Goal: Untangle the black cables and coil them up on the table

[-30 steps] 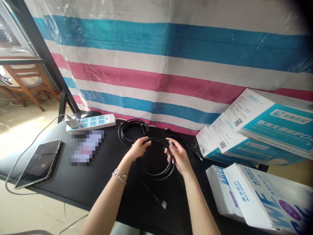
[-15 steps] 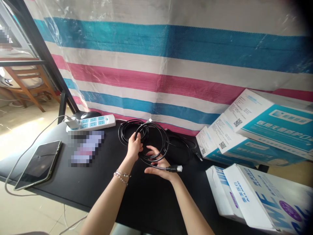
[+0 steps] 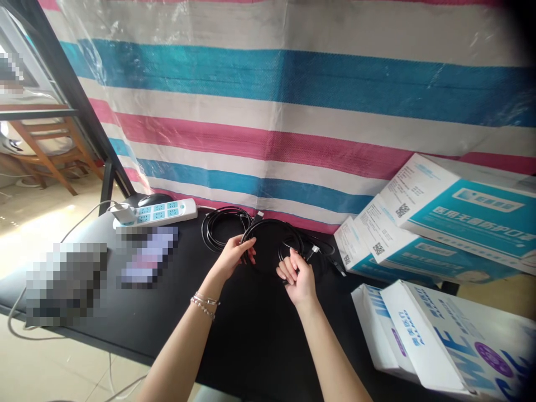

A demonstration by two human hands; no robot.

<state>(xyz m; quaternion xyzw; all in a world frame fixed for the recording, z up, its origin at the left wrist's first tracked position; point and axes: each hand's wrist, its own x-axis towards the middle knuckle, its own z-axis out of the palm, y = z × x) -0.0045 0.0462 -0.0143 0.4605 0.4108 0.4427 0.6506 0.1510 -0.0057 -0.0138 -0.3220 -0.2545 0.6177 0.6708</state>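
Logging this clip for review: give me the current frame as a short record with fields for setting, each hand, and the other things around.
setting: black table in front of a striped tarp
left hand: grips the left side of a black cable coil
right hand: closed on the coil's right side, near a connector end
second coil: lies on the table behind the left hand
power strip: far left, charger plugged in
boxes: white and teal, stacked at right

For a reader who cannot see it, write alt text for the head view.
Two bare hands, left hand and right hand, hold a coiled black cable over a black table; a second coil, a power strip and boxes lie around.
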